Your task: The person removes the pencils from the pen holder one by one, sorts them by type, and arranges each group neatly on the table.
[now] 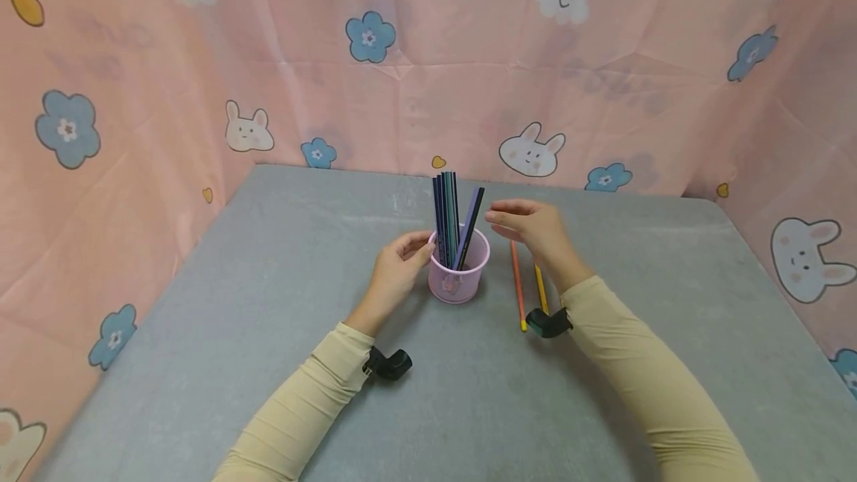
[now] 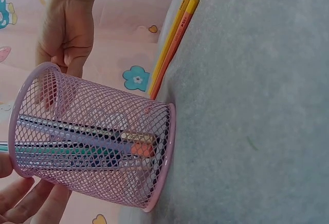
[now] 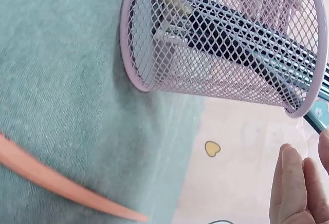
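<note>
A pink mesh pencil cup (image 1: 454,289) stands upright on the table. Several dark and teal pencils (image 1: 445,218) stand in it, while a purple one and a black one (image 1: 475,218) lean to the right. My left hand (image 1: 395,268) holds the cup at the left side of its rim, thumb and fingers close against it in the left wrist view. To the right of the rim, my right hand (image 1: 544,235) hovers with nothing in it, its fingers (image 3: 291,183) fairly straight and apart from the cup. Below that hand lie an orange pencil (image 1: 518,285) and a yellow pencil (image 1: 541,288).
The grey table (image 1: 301,259) is bounded at the back and sides by a pink printed cloth (image 1: 428,95). Black wrist cameras (image 1: 388,364) sit on both sleeves. The right forearm partly covers the pencils lying on the table.
</note>
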A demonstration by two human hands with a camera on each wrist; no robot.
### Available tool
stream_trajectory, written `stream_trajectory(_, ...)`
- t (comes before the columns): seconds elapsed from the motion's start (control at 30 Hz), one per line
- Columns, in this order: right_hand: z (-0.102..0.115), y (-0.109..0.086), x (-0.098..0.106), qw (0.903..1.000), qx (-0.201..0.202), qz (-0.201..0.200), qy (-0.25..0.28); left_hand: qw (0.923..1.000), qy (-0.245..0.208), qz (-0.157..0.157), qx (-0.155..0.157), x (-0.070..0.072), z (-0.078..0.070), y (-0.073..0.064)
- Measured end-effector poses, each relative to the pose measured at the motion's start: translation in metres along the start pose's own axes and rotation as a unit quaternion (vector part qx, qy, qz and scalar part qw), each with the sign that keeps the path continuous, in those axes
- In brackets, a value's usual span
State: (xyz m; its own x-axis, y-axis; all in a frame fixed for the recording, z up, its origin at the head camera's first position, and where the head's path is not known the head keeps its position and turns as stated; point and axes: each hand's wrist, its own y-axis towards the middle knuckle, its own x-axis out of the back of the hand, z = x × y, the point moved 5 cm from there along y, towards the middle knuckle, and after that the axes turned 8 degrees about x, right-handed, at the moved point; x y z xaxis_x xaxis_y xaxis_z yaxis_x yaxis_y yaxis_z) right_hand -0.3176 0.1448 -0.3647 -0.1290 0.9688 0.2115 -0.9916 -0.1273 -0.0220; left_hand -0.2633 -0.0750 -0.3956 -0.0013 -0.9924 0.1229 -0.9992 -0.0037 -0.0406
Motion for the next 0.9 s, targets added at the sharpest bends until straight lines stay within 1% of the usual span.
stream_trajectory(0.23, 0.002, 0.002, -0.008, 0.9999, -0.010, -0.005, 0.008, 1.0000, 0.002, -0.002, 0.000, 0.000, 0.001, 0.000)
stream_trajectory(0.47, 0.007, 0.004, -0.016, 0.9993, 0.002, -0.019, 0.031, 1.0000, -0.001, -0.002, -0.003, 0.000, 0.000, 0.000)
stream_trajectory(0.9, 0.010, 0.005, -0.022, 0.9976, 0.003, -0.034, 0.060, 1.0000, -0.003, 0.001, 0.001, 0.000, 0.001, 0.000)
